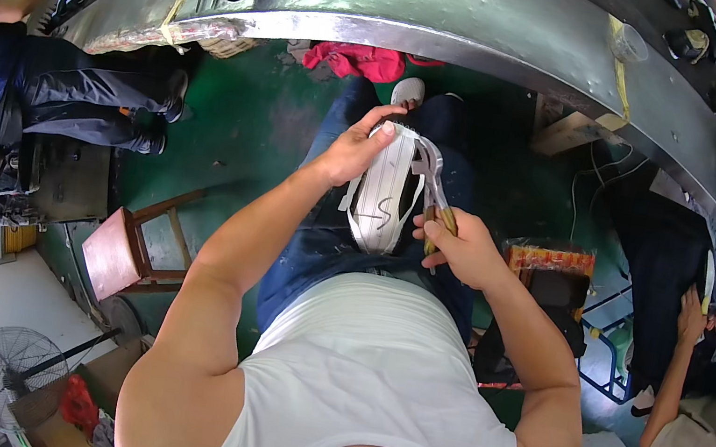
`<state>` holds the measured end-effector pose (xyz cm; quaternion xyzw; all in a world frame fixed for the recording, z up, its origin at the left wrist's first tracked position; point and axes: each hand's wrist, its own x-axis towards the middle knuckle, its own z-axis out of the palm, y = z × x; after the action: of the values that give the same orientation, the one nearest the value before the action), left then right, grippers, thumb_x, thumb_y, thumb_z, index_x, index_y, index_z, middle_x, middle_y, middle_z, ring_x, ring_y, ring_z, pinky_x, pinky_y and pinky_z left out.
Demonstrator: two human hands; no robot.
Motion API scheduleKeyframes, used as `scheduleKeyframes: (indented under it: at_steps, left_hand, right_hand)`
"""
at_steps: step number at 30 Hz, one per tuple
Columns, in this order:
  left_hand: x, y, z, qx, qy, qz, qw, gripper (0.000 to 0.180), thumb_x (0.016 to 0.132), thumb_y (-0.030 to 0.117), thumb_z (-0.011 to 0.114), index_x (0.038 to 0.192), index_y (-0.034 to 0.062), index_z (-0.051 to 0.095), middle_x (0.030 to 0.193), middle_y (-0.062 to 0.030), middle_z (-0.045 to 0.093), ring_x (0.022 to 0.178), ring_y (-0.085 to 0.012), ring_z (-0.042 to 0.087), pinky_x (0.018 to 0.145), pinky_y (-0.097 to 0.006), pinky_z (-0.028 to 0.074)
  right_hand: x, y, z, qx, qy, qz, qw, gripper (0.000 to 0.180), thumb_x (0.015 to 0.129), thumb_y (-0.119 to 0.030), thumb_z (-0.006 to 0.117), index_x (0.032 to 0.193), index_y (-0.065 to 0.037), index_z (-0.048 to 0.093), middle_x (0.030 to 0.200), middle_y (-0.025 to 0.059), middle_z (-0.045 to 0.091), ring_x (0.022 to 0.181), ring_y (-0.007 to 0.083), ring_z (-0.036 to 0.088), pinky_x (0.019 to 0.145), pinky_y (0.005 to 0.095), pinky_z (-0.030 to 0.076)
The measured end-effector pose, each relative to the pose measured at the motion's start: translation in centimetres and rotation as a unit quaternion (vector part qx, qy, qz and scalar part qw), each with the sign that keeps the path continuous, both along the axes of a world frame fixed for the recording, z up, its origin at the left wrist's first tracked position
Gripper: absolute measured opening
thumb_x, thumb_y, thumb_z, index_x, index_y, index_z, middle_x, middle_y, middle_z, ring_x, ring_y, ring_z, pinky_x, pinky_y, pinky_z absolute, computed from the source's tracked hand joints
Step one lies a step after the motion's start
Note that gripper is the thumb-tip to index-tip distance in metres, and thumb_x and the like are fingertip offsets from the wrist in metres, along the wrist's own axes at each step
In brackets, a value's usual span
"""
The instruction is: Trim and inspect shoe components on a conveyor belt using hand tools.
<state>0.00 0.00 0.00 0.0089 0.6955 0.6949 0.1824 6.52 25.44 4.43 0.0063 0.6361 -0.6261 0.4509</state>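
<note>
A white, sole-up shoe upper on its last [382, 194] lay on the person's lap, over blue jeans. The left hand [354, 149] gripped its far end, fingers curled over the toe. The right hand [460, 245] was clenched on yellow-handled metal lasting pincers [431, 190], whose head touched the shoe's right edge. A brown wooden stool [131, 250] stood left.

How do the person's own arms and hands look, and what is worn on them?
Both arms are bare from shoulder to fingertips: the white top is sleeveless, so no sleeve covers them. The left hand and the right hand wear no gloves. No watch, ring or bracelet is visible on either wrist or hand.
</note>
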Motion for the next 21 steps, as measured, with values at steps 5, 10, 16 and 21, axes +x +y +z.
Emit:
scheduleKeyframes:
  at_steps: [5, 10, 16, 21]
  left_hand:
    - [0.3, 1.6, 1.3, -0.008, 0.017, -0.018, 1.0, 0.048, 0.101, 0.039, 0.055, 0.143, 0.0187, 0.043, 0.114, -0.0023, 0.059, 0.107, -0.012, 0.054, 0.098, -0.03, 0.043]
    - [0.1, 1.8, 1.1, -0.015, 0.024, -0.042, 0.999, 0.049, 0.101, 0.034, 0.056, 0.145, 0.0189, 0.04, 0.119, -0.0041, 0.058, 0.11, -0.0136, 0.053, 0.1, -0.032, 0.043]
    - [0.3, 1.0, 1.3, 0.069, -0.043, -0.067, 0.994, 0.055, 0.102, 0.03, 0.055, 0.149, 0.019, 0.031, 0.13, -0.0066, 0.054, 0.119, -0.0153, 0.049, 0.104, -0.032, 0.039]
    - [-0.8, 1.1, 0.3, -0.039, 0.025, -0.081, 0.996, 0.054, 0.104, 0.029, 0.051, 0.15, 0.0164, 0.028, 0.131, -0.0078, 0.053, 0.122, -0.016, 0.048, 0.106, -0.032, 0.038]
  right_hand:
    - [-0.1, 0.2, 0.1, -0.035, -0.004, -0.052, 0.998, 0.03, 0.101, -0.024, 0.053, 0.113, 0.003, 0.058, 0.095, 0.0082, 0.064, 0.075, 0.0123, 0.063, 0.052, 0.0219, 0.049]
    - [-0.7, 1.6, 1.0, -0.287, -0.223, -0.146, 0.92, 0.03, 0.101, -0.022, 0.051, 0.116, 0.004, 0.057, 0.096, 0.0103, 0.066, 0.073, 0.0131, 0.063, 0.048, 0.0209, 0.046]
    - [-3.0, 1.5, 1.8, -0.142, -0.074, -0.043, 0.986, 0.03, 0.099, -0.02, 0.054, 0.115, 0.004, 0.058, 0.094, 0.0124, 0.068, 0.075, 0.017, 0.068, 0.06, 0.0239, 0.055]
    - [-2.6, 1.8, 0.5, -0.516, -0.351, -0.131, 0.77, 0.031, 0.099, -0.019, 0.053, 0.116, 0.007, 0.055, 0.1, 0.0148, 0.066, 0.084, 0.0202, 0.07, 0.054, 0.0266, 0.056]
